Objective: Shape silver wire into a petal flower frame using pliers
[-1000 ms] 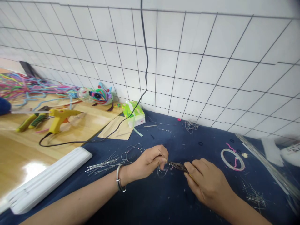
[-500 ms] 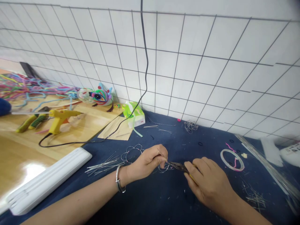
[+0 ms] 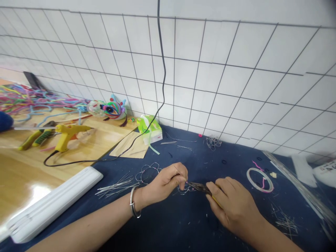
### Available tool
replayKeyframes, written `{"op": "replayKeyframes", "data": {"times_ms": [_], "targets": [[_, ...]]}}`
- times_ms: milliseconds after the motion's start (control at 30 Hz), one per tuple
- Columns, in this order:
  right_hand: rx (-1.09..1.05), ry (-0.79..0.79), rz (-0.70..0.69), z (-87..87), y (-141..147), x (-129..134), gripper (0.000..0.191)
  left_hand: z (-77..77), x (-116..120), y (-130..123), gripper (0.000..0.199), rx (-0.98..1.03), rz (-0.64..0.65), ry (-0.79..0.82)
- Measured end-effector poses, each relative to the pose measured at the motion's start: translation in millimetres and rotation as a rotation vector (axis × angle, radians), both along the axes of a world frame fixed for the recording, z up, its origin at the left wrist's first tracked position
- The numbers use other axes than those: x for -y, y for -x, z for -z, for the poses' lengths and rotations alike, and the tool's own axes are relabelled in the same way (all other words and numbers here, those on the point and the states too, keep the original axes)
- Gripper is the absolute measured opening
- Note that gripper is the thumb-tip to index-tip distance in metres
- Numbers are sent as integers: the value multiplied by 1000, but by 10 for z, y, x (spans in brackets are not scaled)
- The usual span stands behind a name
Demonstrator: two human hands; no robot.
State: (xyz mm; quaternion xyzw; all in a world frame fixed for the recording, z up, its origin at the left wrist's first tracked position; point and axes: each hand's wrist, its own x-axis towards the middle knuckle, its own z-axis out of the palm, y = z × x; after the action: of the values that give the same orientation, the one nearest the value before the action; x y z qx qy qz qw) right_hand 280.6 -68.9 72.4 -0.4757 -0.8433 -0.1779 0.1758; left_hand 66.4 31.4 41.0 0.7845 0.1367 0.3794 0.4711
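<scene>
My left hand (image 3: 172, 180) is closed in a pinch on a thin wire loop (image 3: 184, 190), most of it behind my fingers. Wrapped round yellow handles, my right hand (image 3: 233, 199) grips a pair of pliers (image 3: 199, 187). The dark jaws point left and reach the wire close to my left fingertips; whether they clamp it cannot be made out. Left of my left hand, a flower-shaped wire piece (image 3: 147, 171) lies on the dark blue cloth (image 3: 168, 224). Beside it is a bundle of straight wires (image 3: 117, 185).
A yellow glue gun (image 3: 67, 134) and green-handled pliers (image 3: 39, 136) rest on the wooden table. A long white case (image 3: 57, 203) lies at left. Tissue pack (image 3: 151, 129) and tangled wire (image 3: 213, 141) lie near the wall. A white ring (image 3: 249, 180) and long wires (image 3: 304, 185) are at right.
The view has shifted very slightly. Both hands keep nearly the same place and grip; the wire loop below the plier jaws has turned a little.
</scene>
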Motion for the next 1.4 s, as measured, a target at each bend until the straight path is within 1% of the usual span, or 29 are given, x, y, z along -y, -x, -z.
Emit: {"op": "replayKeyframes", "data": {"times_ms": [133,333,467,633,833,1000,1133,1300,1400], "targets": [[-9,1,-3,-5,8,-2,25,25,7,-10,14,44,15,36],[8,3,3,-8,13,8,26,39,28,-12,10,22,26,155],[24,-10,10,15,9,11,25,46,39,-20,10,23,25,187],[-18,-20,21,-9,19,8,24,53,33,-22,11,29,1,160],[-99,66,33,-77,6,1,22,91,2,2,13,-36,-55,77],[-79,75,40,-65,23,-5,22,117,-2,9,16,-51,-46,58],[-67,79,42,-59,39,-7,21,109,5,16,16,-70,-56,53],[-69,74,37,-64,42,-10,22,101,7,21,14,-97,-50,74],[-81,82,30,-66,38,-9,22,103,2,21,13,-102,-46,48]]}}
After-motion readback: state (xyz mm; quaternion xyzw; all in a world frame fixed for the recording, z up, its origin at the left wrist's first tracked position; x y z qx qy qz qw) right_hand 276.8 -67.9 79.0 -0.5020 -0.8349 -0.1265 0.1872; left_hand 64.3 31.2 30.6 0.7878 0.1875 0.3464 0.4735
